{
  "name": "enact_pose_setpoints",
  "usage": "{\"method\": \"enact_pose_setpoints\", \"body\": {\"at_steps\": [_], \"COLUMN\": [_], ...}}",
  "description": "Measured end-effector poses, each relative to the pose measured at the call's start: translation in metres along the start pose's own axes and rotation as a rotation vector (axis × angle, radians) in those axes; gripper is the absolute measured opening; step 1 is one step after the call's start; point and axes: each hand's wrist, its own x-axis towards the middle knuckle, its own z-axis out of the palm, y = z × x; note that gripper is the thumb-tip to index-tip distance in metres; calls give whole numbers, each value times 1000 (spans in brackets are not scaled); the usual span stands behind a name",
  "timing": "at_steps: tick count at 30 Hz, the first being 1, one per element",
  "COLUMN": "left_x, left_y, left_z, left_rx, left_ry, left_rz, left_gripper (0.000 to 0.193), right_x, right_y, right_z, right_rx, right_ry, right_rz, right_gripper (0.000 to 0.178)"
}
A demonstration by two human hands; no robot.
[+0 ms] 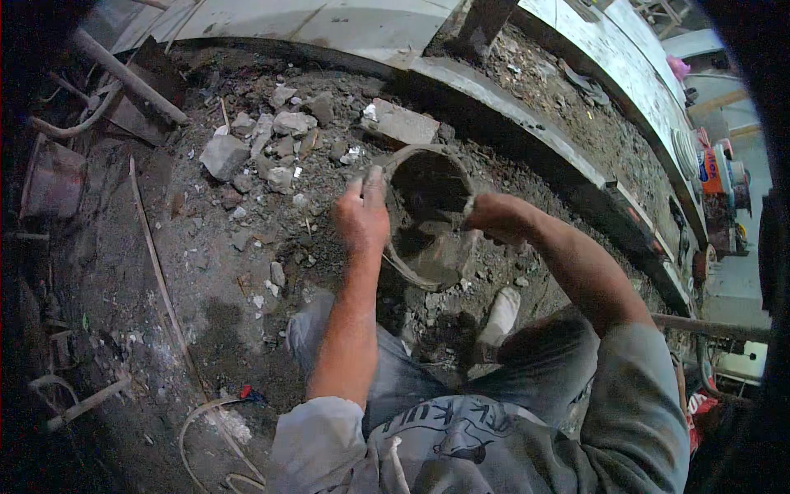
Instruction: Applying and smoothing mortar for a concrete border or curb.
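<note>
A round, dirt-caked bucket is in front of me, its mouth turned up toward me. The upper part inside is dark, and grey muck coats the lower part. At its left rim is my left hand, closed on the edge with some fingers pointing up along it. My right hand grips the opposite rim with bent fingers, partly hidden under the wrist. My bent legs lie below the bucket, and a pale shoe shows near its lower right.
Broken stone chunks and rubble lie beyond my left hand. A pale block rests just past the bucket. A concrete curb runs diagonally at the right. A long thin stick and a looped cable lie at the left.
</note>
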Motion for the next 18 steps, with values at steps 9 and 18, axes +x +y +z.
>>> {"method": "enact_pose_setpoints", "body": {"at_steps": [9,18], "left_x": [-17,-9], "left_y": [-12,-16], "left_z": [-14,-4], "left_rx": [-42,-83], "left_ry": [-60,-172], "left_rz": [27,213], "left_gripper": [35,43], "right_x": [46,15], "right_y": [-68,-57], "right_z": [15,24], "right_rx": [-712,-783], "right_ry": [352,205], "right_rz": [-384,-460], "right_gripper": [13,12]}}
